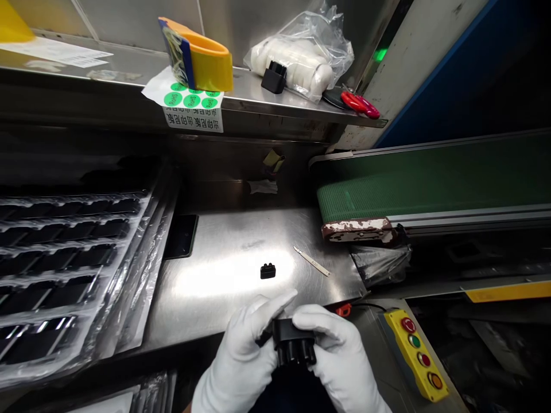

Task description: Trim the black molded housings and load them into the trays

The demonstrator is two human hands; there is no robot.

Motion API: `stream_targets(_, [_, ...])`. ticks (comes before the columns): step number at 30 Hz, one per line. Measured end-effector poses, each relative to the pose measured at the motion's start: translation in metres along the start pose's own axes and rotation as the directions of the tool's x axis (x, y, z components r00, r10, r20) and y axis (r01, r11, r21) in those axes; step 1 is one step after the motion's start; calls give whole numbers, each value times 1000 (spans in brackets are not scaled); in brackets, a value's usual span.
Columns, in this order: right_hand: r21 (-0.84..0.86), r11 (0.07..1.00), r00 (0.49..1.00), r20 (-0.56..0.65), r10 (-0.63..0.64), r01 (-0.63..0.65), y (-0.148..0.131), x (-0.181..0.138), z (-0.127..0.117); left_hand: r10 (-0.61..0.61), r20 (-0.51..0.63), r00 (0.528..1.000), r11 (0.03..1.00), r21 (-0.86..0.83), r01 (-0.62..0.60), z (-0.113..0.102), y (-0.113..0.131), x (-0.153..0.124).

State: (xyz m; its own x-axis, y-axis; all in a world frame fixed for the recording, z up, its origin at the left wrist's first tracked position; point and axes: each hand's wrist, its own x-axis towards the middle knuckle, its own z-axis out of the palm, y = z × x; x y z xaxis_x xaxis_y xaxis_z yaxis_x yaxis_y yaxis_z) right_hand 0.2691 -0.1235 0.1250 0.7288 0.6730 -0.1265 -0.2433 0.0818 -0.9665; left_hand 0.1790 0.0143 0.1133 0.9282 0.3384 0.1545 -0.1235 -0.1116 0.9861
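Both my hands wear white gloves and hold one black plastic part (293, 343) at the bottom middle of the view. My left hand (247, 350) grips its left side with fingers curled over the top. My right hand (338, 358) clasps its right side. A smaller black plastic piece (267, 271) lies on the steel worktop (224, 281) just beyond my hands. A thin metal blade tool (310, 261) lies to its right.
Clear trays of black parts (64, 269) stack on the left. A green conveyor belt (430, 183) runs on the right. A yellow button box (416, 353) sits at the lower right. The upper shelf holds a yellow tape dispenser (200, 57), green stickers (189, 100), a plastic bag (305, 51).
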Motion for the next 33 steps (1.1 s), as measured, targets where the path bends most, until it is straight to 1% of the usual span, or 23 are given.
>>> stream_targets(2, [-23, 997, 997, 23, -73, 74, -1, -1, 2, 66, -16, 998, 997, 35, -66, 0, -3, -3])
stream_targets(5, [-40, 986, 986, 56, -158, 160, -2, -2, 5, 135, -44, 990, 989, 73, -132, 0, -1, -2])
stream_targets(7, [-38, 981, 979, 75, -190, 193, -3, -2, 6, 173, -61, 983, 982, 92, -167, 0, 1, -1])
stream_targets(10, [-50, 976, 975, 89, -205, 210, -1, -3, 6, 235, -78, 969, 968, 108, -226, 0, 5, -1])
stream_targets(12, [-62, 973, 973, 80, -215, 220, 0, -4, 7, 243, -86, 966, 965, 125, -231, -1, 8, -2])
stream_targets(16, [-56, 969, 971, 30, -238, 239, 1, -6, 10, 203, -66, 977, 965, 182, -188, -3, 10, -4])
stream_targets(18, [-57, 972, 974, 20, -226, 227, 0, -7, 10, 198, -60, 978, 964, 190, -184, -4, 10, -4])
stream_targets(20, [-52, 982, 984, 4, -181, 181, -1, -8, 10, 176, -59, 983, 969, 187, -162, -5, 9, -5])
stream_targets(22, [-5, 996, 996, -13, -87, 87, -2, -8, 9, 160, -60, 985, 975, 168, -148, -5, 9, -5])
stream_targets(24, [90, 994, 998, 4, 58, -58, -2, -7, 7, 141, -66, 988, 986, 98, -134, -5, 10, -5])
stream_targets(25, [138, 981, 991, 17, 132, -133, -2, -6, 6, 99, -67, 993, 994, 43, -96, -5, 12, -4])
stream_targets(26, [192, 962, 981, 30, 193, -195, -2, -6, 6, 24, -61, 998, 999, -28, -25, -4, 15, -3])
stream_targets(27, [243, 940, 970, 45, 237, -241, -1, -5, 5, -83, -42, 996, 991, -106, 78, -4, 18, -1])
stream_targets(28, [283, 919, 961, 64, 267, -274, -1, -4, 5, -208, -3, 978, 962, -181, 205, -3, 21, 1])
stream_targets(29, [311, 902, 954, 88, 286, -299, 0, -4, 5, -327, 56, 943, 912, -242, 331, -2, 24, 4])
stream_targets(30, [328, 889, 947, 116, 298, -320, 0, -4, 5, -420, 120, 900, 853, -285, 436, -1, 26, 6])
stream_targets(31, [333, 881, 941, 138, 307, -336, 1, -4, 5, -477, 179, 860, 799, -319, 510, 0, 27, 8])
stream_targets(32, [322, 880, 936, 149, 318, -350, 2, -4, 5, -509, 222, 832, 757, -345, 555, 1, 27, 9])
stream_targets(33, [307, 882, 933, 145, 329, -359, 2, -4, 4, -527, 245, 814, 728, -363, 581, 1, 26, 10])
